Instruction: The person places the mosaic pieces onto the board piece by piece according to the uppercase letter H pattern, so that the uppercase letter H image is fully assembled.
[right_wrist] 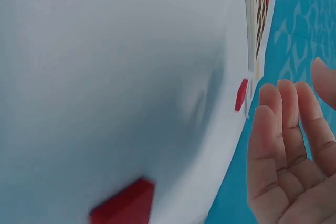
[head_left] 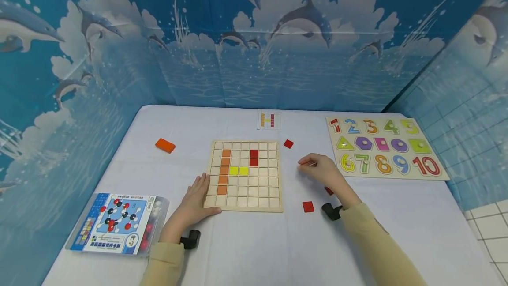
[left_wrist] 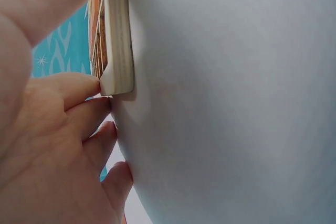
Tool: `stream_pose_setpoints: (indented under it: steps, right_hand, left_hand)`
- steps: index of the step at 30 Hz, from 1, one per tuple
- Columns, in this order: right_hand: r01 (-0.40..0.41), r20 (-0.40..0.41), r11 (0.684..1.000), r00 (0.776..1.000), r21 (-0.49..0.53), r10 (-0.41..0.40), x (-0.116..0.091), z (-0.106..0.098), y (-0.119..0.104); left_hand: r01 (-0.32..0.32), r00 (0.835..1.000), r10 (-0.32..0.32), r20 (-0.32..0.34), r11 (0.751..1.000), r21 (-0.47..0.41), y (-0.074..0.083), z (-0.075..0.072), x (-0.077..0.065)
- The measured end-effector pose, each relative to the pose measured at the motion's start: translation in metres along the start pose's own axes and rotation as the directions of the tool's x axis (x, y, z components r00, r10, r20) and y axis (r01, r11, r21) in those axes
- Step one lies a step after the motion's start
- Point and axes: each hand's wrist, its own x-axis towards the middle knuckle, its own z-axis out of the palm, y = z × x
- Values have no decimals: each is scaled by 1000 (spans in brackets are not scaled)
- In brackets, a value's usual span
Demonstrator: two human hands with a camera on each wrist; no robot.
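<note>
A square wooden grid board lies flat on the white table. In it sit a column of several orange tiles, two yellow tiles and two red tiles. My left hand rests at the board's lower left corner, fingers along the left side and thumb at the front edge. To the right of the board, my right hand hovers over the table with loosely bent fingers and nothing between them. Loose red squares lie around it: one behind, one in front and one partly hidden under the wrist.
Behind the board lies a small pattern card. An orange block is at the back left. A plastic box of molecule pieces stands at the front left. At the right lies a number and shape puzzle board.
</note>
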Motion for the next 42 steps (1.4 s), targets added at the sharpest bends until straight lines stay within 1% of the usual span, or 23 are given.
stream_pose_setpoints:
  steps: [8, 11, 15, 19, 24, 29, 38, 42]
  right_hand:
    - [-80, -12, 997, 997, 14, 80, -28, -18, 32]
    - [-93, -25, 996, 995, 5, 93, -36, -23, 43]
    - [-110, -37, 994, 993, 7, 110, -45, -28, 54]
    - [-129, -37, 991, 991, 19, 129, -51, -32, 60]
    - [-138, -38, 990, 990, 24, 139, -52, -31, 65]
    - [-154, -19, 988, 988, 1, 154, -49, -29, 67]
    - [-151, -11, 983, 989, -108, 151, -47, -24, 63]
    - [-153, -26, 976, 988, -153, 151, -45, -20, 59]
  left_hand:
    - [-2, 1000, 2, 5, 1000, 6, 0, 2, 0]
    - [-4, 1000, 4, 4, 1000, 6, 0, 1, 0]
    - [-2, 1000, 2, 5, 1000, 10, 0, 0, 0]
    - [3, 1000, -3, 11, 1000, 21, -1, 1, 2]
    - [8, 1000, -8, 13, 1000, 27, -3, 2, 3]
    - [12, 1000, -12, 8, 1000, 20, 0, 2, 2]
    - [14, 1000, -14, 12, 1000, 13, 1, 2, 2]
    - [15, 1000, -15, 10, 1000, 21, -1, 1, 2]
